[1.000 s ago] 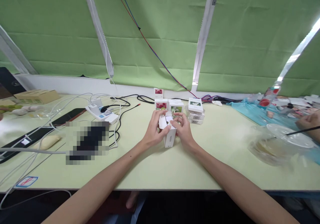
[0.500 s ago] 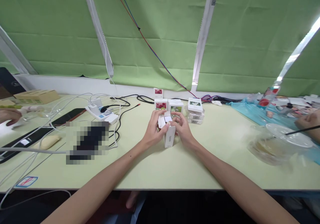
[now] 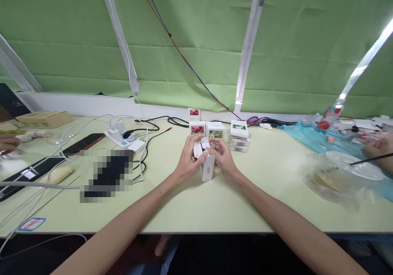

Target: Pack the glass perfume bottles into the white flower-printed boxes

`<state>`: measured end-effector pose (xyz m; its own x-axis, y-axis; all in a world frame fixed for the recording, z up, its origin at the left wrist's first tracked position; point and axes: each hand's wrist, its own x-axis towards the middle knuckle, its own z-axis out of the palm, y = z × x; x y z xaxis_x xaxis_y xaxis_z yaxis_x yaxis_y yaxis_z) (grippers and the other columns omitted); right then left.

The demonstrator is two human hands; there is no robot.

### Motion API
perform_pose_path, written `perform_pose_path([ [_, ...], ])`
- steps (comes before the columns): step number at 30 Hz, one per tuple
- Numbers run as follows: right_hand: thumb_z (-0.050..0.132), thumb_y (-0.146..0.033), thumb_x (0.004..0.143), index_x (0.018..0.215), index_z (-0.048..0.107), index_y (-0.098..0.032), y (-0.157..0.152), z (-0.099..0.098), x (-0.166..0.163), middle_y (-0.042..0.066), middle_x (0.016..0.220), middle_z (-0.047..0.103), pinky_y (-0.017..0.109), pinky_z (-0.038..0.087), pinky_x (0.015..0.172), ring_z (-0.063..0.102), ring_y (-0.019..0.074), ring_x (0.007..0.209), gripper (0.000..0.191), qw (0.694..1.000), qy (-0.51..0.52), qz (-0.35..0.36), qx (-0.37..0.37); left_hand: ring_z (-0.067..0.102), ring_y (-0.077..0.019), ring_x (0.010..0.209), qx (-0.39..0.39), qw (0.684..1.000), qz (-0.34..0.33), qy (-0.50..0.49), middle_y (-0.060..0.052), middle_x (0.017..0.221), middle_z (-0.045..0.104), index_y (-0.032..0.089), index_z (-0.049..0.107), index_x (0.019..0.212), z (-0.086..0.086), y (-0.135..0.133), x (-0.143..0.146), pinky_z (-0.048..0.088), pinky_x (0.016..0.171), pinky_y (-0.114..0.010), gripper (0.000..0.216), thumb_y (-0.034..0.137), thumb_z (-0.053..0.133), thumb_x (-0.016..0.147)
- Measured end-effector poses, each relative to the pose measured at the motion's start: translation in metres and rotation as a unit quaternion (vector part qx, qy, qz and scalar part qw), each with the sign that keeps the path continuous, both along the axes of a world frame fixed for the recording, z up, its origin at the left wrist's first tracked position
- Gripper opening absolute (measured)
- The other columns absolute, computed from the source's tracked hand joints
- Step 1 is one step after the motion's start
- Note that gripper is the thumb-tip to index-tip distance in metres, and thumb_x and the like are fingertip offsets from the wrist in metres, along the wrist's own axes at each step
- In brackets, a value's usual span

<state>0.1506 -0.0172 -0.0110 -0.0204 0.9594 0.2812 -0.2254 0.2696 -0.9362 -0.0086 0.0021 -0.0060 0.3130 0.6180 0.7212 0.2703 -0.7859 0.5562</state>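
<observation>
A small white cardboard box [image 3: 208,169] stands upright on the table, its top flaps raised. My left hand [image 3: 190,158] is wrapped round its left side, thumb at the front edge of the opening. From the right, my right hand [image 3: 224,157] grips the same box, its fingers at the opening. Something white with a dark part shows inside; I cannot make out what it is. Just behind stand white boxes with a red-flower picture [image 3: 197,127] and a green-and-white picture [image 3: 216,130], and small round lids peek out beside my fingers.
To the right is a stack of white boxes [image 3: 240,135]. Leftward lie a power strip [image 3: 123,140], tangled cables and a yellow computer mouse [image 3: 58,175]. A clear plastic bowl [image 3: 334,180] sits at right by blue plastic sheeting [image 3: 299,139]. Other people's hands show at both sides.
My right fingers have shifted slightly at the box's opening, and a dark part shows more inside. The box stays in place. At far left, another person's hand has moved.
</observation>
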Motion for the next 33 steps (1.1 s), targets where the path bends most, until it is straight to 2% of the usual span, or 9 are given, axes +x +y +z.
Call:
perform_pose_path([
  [7, 0.074, -0.050, 0.077, 0.104, 0.060, -0.025, 0.0006, -0.0004, -0.0025, -0.007, 0.066, 0.049, 0.022, 0.029, 0.039, 0.044, 0.0087, 0.048, 0.040, 0.999, -0.008, -0.030, -0.018, 0.055, -0.0279, 0.118, 0.001, 1.000, 0.003, 0.009, -0.011, 0.124, 0.052, 0.024, 0.049, 0.130, 0.0002, -0.0004, 0.0010, 0.047, 0.101, -0.045, 0.047, 0.053, 0.052, 0.094],
  [15, 0.075, -0.045, 0.075, 0.106, 0.059, -0.025, 0.0022, -0.0015, 0.0015, -0.008, 0.066, 0.048, 0.022, 0.029, 0.040, 0.043, 0.0079, 0.047, 0.040, 1.000, -0.003, -0.010, -0.012, 0.055, -0.0276, 0.120, 0.004, 1.000, 0.001, 0.004, -0.011, 0.124, 0.052, 0.023, 0.050, 0.130, 0.0001, -0.0005, 0.0015, 0.047, 0.102, -0.044, 0.043, 0.049, 0.053, 0.095],
  [33, 0.079, -0.042, 0.070, 0.104, 0.057, -0.024, 0.0042, 0.0039, 0.0052, -0.010, 0.062, 0.050, 0.022, 0.029, 0.041, 0.042, 0.0077, 0.046, 0.045, 0.999, -0.007, 0.027, -0.031, 0.054, -0.0277, 0.118, 0.010, 1.000, 0.003, 0.003, -0.011, 0.123, 0.052, 0.024, 0.050, 0.129, 0.0002, -0.0010, 0.0015, 0.047, 0.102, -0.045, 0.043, 0.050, 0.052, 0.095],
])
